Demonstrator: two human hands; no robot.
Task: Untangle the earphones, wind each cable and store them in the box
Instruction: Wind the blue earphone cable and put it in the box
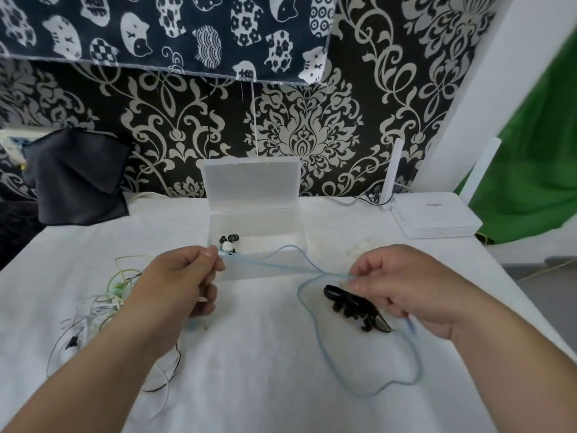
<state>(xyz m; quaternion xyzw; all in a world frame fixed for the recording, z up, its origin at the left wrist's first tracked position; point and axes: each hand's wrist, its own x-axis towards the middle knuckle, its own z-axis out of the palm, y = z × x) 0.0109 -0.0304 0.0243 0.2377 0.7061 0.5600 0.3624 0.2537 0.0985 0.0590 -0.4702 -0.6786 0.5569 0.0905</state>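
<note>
The white-covered table point(281, 385) filled most of the view, backed by a dark wall with a pale floral pattern. At its far right stood a white router point(434, 215); at far left a dark cloth point(78, 182) hung over the edge. A clear plastic box point(259, 271) sat in the middle toward the back, its lid standing open. The left hand point(178, 282) hovered at the box's front left corner, its grip pinched shut on one end of a light blue cable point(331, 274). The right hand point(406, 285) was off to the right, its grip likewise closed on that cable between thumb and fingers, so a strand ran taut between the two hands across the box front. The rest of the cable lay in a loose loop on the table below the right hand. A tangle of white, green and black earphones point(93, 307) lay at left, and a black bundle point(356, 307) rested under the right hand. A black-and-white wound pair point(229, 240) lay inside the box.
</note>
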